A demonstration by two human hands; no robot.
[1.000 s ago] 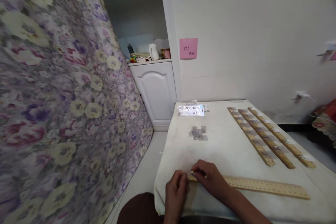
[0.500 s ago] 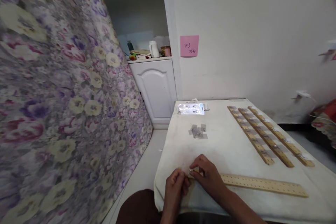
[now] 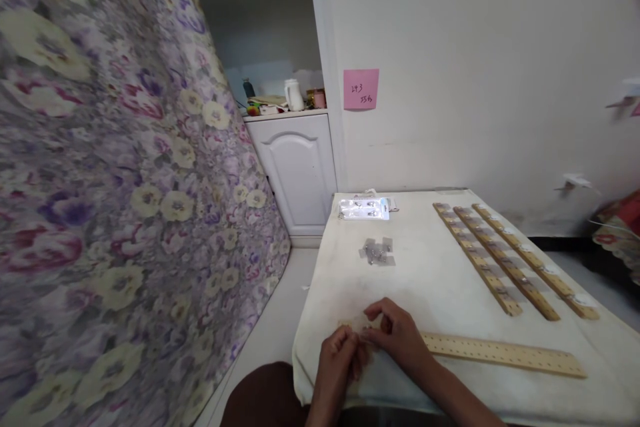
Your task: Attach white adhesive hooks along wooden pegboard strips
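Note:
A pale wooden strip with rows of small holes [image 3: 500,353] lies along the front of the cloth-covered table, its left end reaching under my hands. My left hand [image 3: 339,355] is closed in a pinch near that end; what sits between its thumb and index finger is too small to make out. Close by on the right, my right hand [image 3: 397,333] curls over the strip with thumb tip by the left fingertips and index finger raised a little. Whatever it grips is hidden. Farther back lies a loose pile of small see-through grey cards [image 3: 377,252] with tiny shiny bits.
Several wooden strips carrying small clear cards, such as the leftmost strip [image 3: 475,257], lie side by side at right. A clear flat package [image 3: 363,209] rests near the table's back edge. A floral curtain [image 3: 150,213] hangs at left; a white cabinet [image 3: 300,173] stands behind.
My right index finger has lifted away from the thumb, and a small shiny piece seen there before no longer shows clearly. My left fingertips have shifted slightly right, towards the right thumb.

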